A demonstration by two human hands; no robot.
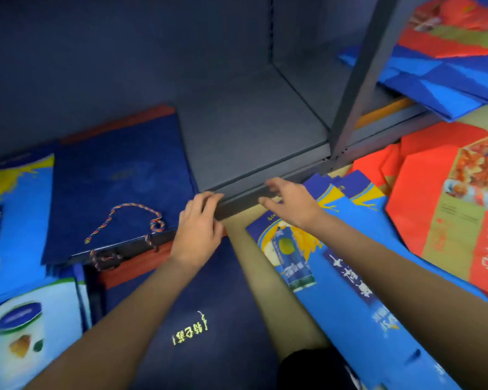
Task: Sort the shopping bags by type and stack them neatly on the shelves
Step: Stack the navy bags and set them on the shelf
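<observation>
1. The person is working between placements: both hands are hovering at the front lip of the grey shelf (254, 128) in the centre of the frame, and neither is carrying a bag.
2. The left hand (199, 229) is lying relaxed with fingers loosely bent over the shelf's front edge; it is grasping nothing, though whether the fingertips are touching the lip I cannot tell.
3. The right hand (289, 202) is spreading open, fingers apart, above the top edge of the bright blue bags (347, 266), and appears to be holding nothing.
4. One navy bag with a braided cord (116, 187) is lying flat on the shelf at centre left; a red edge is showing beneath it, so the stack there cannot be counted.
5. A second navy bag with yellow lettering (192, 305) is lying at lower centre, in front of the shelf.
6. The bright blue bags at lower right are fanning out; at least three top edges are showing.
7. Red bags (440, 209) are lying at right, seemingly two or more; further blue and red ones are piling at upper right.
8. The next move probably calls for gripping one type only, squaring its edges, then sliding it onto the bare shelf area.
</observation>
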